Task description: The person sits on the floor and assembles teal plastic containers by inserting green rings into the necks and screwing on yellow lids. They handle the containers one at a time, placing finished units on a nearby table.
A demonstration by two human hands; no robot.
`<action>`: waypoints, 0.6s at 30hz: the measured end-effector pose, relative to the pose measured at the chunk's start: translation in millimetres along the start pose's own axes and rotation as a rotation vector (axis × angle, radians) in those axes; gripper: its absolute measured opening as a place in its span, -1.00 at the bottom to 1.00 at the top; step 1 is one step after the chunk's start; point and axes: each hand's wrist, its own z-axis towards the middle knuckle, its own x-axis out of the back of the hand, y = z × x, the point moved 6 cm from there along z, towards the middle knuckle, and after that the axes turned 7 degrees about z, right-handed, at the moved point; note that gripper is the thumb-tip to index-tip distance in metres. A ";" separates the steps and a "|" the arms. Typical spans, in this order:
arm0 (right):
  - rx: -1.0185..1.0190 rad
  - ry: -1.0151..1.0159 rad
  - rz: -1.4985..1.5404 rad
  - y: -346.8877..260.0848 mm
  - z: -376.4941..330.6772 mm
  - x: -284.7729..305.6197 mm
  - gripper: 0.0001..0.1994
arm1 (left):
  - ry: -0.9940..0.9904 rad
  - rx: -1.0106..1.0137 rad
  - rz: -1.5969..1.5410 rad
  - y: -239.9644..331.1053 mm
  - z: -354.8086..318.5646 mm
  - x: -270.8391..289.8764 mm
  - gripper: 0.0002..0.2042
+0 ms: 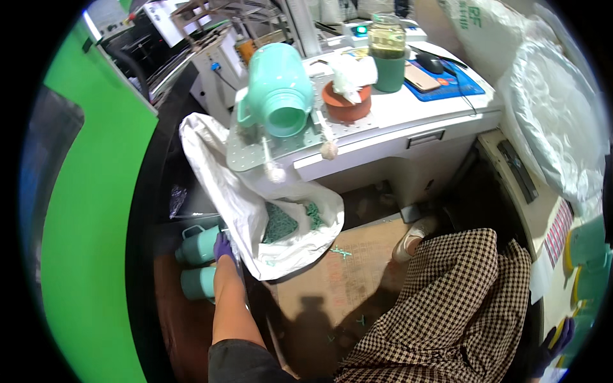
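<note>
Brown surface (182, 341), left hand (223, 247) beside jug (203, 244)

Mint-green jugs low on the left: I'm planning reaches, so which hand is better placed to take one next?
Probably the left hand: it is at the upper jug, with the lower jug close by. The right hand is across the scene, beside yellow-edged green pieces.

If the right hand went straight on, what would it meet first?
Likely a green, yellow-rimmed container in the row at the right edge; the right hand may already touch it, depth being unclear.
</note>
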 end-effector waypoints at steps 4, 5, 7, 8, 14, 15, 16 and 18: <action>0.139 -0.102 0.104 -6.2 2.6 -22.8 -0.58 | -0.141 0.655 -1.810 -69.6 -26.1 -88.3 -0.14; 0.158 -0.115 0.066 -11.9 5.7 -10.9 -0.61 | -0.198 0.618 -1.825 -50.2 -35.2 -71.2 -0.16; 0.174 -0.109 0.047 -23.5 13.2 -2.8 -0.60 | -0.234 0.569 -1.742 -40.9 -49.8 -56.8 -0.24; 0.175 -0.107 0.068 -27.2 16.4 -8.3 -0.59 | -0.201 0.500 -1.551 -49.6 -49.1 -67.4 -0.30; 0.192 -0.178 0.383 -57.7 31.1 -33.4 -0.56 | 0.083 -0.236 0.407 -26.4 -22.3 -63.5 -0.47; 0.175 -0.197 0.436 -62.8 35.7 -33.2 -0.61 | 0.045 -0.144 0.344 -26.7 -9.8 -59.2 -0.46; 0.210 -0.220 0.382 -76.2 45.7 -19.6 -0.60 | 0.015 -0.168 0.344 -8.2 -5.4 -50.5 -0.47; 0.253 -0.260 0.288 -90.8 60.4 3.3 -0.59 | -0.010 -0.214 0.432 9.4 21.5 -36.9 -0.45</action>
